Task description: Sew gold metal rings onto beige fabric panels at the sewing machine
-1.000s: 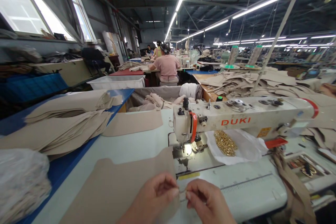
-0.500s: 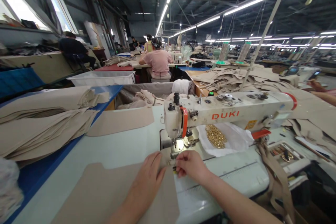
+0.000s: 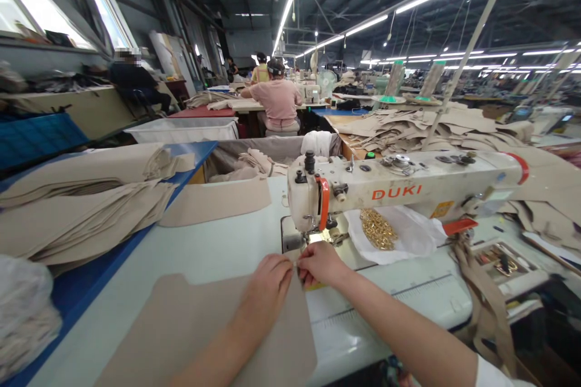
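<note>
Hidden: the fingertips of the left hand (image 3: 269, 281) and right hand (image 3: 320, 263) meet, and the knuckles cover whatever small piece lies between them.
Hard to make out: the needle area just beyond the hands is lost behind the right hand and the lamp glare.
Cut off: both forearms and the panel's near edge run out of the bottom of the view.
Hands: both are narrowed to a pinch on the far edge of the flat, round-cornered beige fabric panel (image 3: 190, 326).
Panel position: it lies flat under the left hand, spreading back and to the left of it.
Surface: the smooth pale green desk (image 3: 213, 251) has a printed ruler strip right of the right hand.
Machine: the white metal sewing machine lettered DUKI (image 3: 408, 188) has its head just beyond the hands and its arm stretching off right.
Beyond the right hand: a heap of gold metal rings (image 3: 376, 230) sits on a crinkled white plastic bag.
Far left of the hands: stacks of cut beige pieces (image 3: 82, 208), limp and layered, sit on a blue top.
Room: a long factory hall with strip lights overhead and windows on the left.
People: a person in a pink shirt (image 3: 278, 103) sits well ahead, back turned.
</note>
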Demonstrator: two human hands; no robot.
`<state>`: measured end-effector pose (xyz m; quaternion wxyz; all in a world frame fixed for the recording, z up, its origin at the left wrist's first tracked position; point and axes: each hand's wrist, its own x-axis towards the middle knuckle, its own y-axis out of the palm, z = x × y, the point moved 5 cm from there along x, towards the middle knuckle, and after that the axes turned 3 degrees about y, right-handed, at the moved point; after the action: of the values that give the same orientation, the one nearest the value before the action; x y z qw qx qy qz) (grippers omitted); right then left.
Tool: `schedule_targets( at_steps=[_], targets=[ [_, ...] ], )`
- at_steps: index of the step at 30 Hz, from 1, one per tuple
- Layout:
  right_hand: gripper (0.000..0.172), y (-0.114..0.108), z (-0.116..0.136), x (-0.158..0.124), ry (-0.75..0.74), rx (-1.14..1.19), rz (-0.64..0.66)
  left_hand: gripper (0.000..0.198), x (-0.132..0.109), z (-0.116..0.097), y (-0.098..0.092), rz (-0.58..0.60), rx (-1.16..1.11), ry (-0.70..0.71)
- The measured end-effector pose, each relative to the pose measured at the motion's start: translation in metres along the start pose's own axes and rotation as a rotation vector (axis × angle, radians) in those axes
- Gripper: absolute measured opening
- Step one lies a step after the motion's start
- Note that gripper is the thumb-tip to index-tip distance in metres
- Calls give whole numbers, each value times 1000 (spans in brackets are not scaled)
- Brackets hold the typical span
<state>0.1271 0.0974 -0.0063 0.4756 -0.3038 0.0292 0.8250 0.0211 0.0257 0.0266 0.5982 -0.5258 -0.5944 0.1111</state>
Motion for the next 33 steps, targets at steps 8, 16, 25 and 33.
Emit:
schedule_targets(
  at_steps=[8,16,25,33],
  targets=[
    [26,0,5,-2,-6,-70,2,25,9,1,9,12,1,60],
    [19,-6,8,-7,-183,-299,-102,23,11,3,13,45,2,76],
    [15,-13,-16,-80,-892,-935,-75,19,9,4,13,64,-5,62],
    [11,-2,-18,-85,-1132,-1144,-188,20,10,3,11,61,-4,93]
  ],
)
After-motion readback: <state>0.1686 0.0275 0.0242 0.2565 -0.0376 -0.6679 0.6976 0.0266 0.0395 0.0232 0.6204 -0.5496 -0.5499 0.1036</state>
